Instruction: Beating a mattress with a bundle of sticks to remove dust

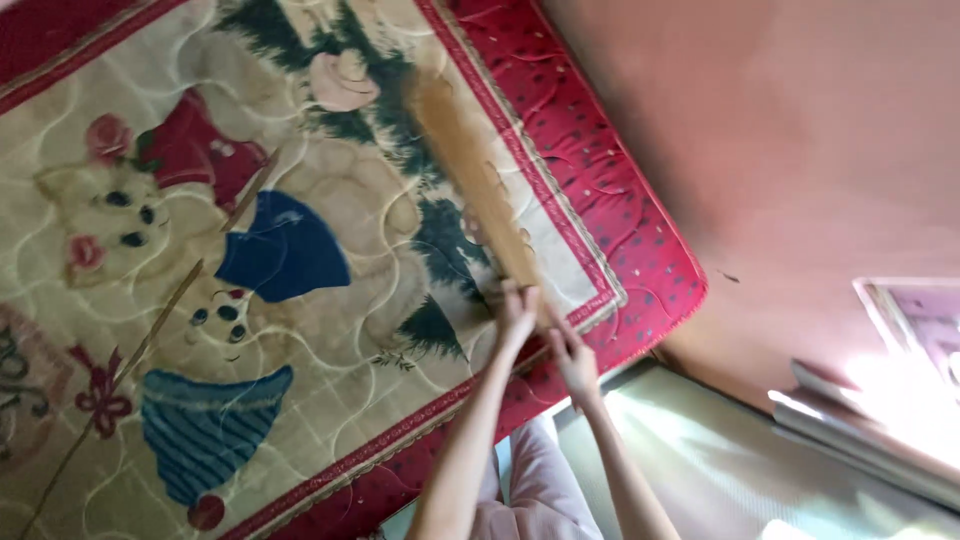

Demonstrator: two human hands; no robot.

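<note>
Both my hands grip the near end of a long, flat wooden stick [470,170] that reaches up and away over a quilted mattress [330,230]. My left hand [515,312] is wrapped around the stick's left side. My right hand [572,355] holds it just below and to the right. The stick's far end is blurred above the mattress's printed picture of teddy bears and fir trees. The mattress has a red patterned border [610,200].
A pinkish wall [800,120] runs along the right of the mattress. Below its corner lies a pale green surface [720,450]. Bright glare and a framed edge [910,330] sit at the far right. A thin cane [150,340] lies diagonally on the mattress.
</note>
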